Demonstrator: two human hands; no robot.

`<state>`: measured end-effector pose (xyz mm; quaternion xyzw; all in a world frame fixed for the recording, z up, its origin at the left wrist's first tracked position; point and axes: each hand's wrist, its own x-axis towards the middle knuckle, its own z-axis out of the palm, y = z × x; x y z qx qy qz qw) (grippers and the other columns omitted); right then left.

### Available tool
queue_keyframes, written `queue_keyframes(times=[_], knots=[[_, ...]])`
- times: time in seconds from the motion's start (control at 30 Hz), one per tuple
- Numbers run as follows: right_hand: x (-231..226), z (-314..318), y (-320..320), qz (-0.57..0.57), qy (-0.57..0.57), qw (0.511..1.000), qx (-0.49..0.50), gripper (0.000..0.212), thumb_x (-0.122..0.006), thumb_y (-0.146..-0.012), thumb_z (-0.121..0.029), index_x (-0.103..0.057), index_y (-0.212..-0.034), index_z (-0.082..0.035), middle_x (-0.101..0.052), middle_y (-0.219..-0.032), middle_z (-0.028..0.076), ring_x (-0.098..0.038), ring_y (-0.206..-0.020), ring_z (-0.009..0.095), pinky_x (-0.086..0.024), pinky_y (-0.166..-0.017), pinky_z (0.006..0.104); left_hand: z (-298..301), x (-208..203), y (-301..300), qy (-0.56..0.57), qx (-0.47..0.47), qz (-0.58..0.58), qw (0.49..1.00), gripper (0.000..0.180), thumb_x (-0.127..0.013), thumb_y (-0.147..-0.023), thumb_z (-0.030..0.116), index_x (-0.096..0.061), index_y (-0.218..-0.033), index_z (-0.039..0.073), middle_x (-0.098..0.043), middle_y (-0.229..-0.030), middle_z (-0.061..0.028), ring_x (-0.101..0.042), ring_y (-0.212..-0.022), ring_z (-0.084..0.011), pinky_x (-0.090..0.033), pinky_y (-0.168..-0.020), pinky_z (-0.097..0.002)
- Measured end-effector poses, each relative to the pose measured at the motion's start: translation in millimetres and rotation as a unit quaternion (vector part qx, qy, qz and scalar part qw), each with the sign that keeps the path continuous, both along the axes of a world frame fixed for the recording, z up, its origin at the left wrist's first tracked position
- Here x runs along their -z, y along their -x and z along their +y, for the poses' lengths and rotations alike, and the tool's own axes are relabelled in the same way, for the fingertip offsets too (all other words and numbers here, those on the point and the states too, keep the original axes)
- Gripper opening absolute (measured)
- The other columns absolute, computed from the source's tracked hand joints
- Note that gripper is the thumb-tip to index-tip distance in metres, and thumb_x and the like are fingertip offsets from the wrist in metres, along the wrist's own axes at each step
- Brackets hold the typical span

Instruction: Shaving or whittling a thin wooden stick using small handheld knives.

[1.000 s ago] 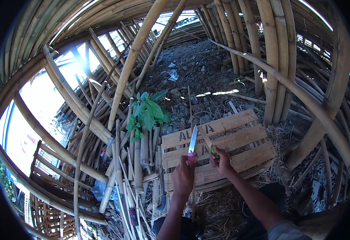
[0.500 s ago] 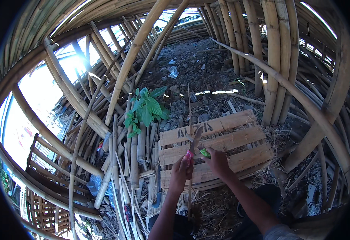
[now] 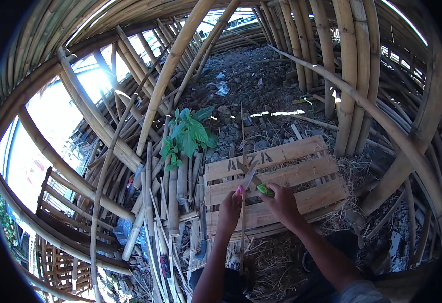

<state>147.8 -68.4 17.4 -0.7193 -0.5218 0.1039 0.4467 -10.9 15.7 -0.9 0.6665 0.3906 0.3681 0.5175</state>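
Note:
My left hand (image 3: pixel 229 211) is closed around the pink handle of a knife (image 3: pixel 249 180), its blade pointing up and slightly right. My right hand (image 3: pixel 283 204) grips a second knife by its green handle (image 3: pixel 265 190). That one's darker blade slants up and left, and the two blades cross in front of me. Whether they touch cannot be made out. Both hands are held above a slatted wooden crate (image 3: pixel 302 177) with dark lettering on its far slat.
Bamboo poles (image 3: pixel 173 202) lie piled to the left, beside a leafy green plant (image 3: pixel 186 132). A long tool with a dark handle (image 3: pixel 201 249) rests near the crate's left side. A bent bamboo pole (image 3: pixel 367 105) crosses the right. Rubble and straw cover the ground.
My right hand has turned and shows more of the green handle, with its knife's blade lying differently across the pink-handled one. The whole view has shifted slightly.

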Motion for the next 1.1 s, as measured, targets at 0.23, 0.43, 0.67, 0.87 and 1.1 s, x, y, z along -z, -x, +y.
queue_keyframes(times=[0.23, 0.43, 0.67, 0.87, 1.1], knots=[[12.5, -4.3, -14.0, -0.051, 0.010, 0.997, 0.059, 0.030, -0.063, -0.080, -0.025, -0.062, -0.097, 0.000, -0.062, -0.068, 0.019, -0.063, -0.068, 0.035, -0.049, -0.061, 0.0436, -15.4, -15.2, -18.3, 0.080, -0.032, -0.204, 0.975, 0.024, -0.036, -0.098, 0.026, -0.045, -0.082, 0.010, -0.037, -0.060, 0.0059, -0.033, -0.048, -0.0019, -0.024, -0.041, -0.0183], [-14.1, -4.5, -0.7, 0.017, 0.003, 1.000, -0.025, 0.027, -0.063, -0.080, -0.023, -0.062, -0.092, 0.002, -0.062, -0.069, 0.019, -0.063, -0.068, 0.032, -0.045, -0.058, 0.0403, 6.5, 1.5, -12.6, -0.123, -0.115, 0.075, 0.983, 0.031, -0.042, -0.098, 0.027, -0.050, -0.088, -0.002, -0.045, -0.057, -0.0158, -0.044, -0.048, -0.0234, -0.035, -0.047, -0.0373], [-0.5, -10.6, -7.1, 0.032, 0.004, 0.999, -0.012, 0.030, -0.059, -0.084, -0.025, -0.061, -0.093, 0.003, -0.060, -0.063, 0.018, -0.062, -0.064, 0.035, -0.047, -0.058, 0.0424, -13.1, -9.6, -12.2, -0.090, -0.099, -0.041, 0.990, 0.029, -0.039, -0.098, 0.026, -0.049, -0.089, 0.000, -0.045, -0.058, -0.0102, -0.042, -0.047, -0.0188, -0.033, -0.045, -0.0350], [-12.7, -7.3, -8.9, 0.046, -0.052, 0.998, -0.012, 0.029, -0.055, -0.087, -0.025, -0.061, -0.090, 0.003, -0.058, -0.061, 0.016, -0.061, -0.058, 0.028, -0.045, -0.054, 0.0398, -16.4, -14.9, -20.5, -0.227, -0.070, 0.136, 0.962, 0.016, -0.043, -0.096, 0.015, -0.049, -0.092, 0.001, -0.053, -0.065, -0.0270, -0.053, -0.063, -0.0460, -0.035, -0.048, -0.0481], [-31.3, -13.6, -50.2, 0.226, -0.135, 0.964, 0.017, 0.029, -0.051, -0.090, -0.026, -0.059, -0.086, 0.003, -0.049, -0.054, 0.009, -0.048, -0.047, 0.015, -0.036, -0.047, 0.0335, -5.3, -18.0, -17.0, -0.219, -0.056, 0.083, 0.971, 0.029, -0.038, -0.098, 0.024, -0.047, -0.085, -0.001, -0.046, -0.056, -0.0117, -0.044, -0.048, -0.0188, -0.033, -0.045, -0.0353]])
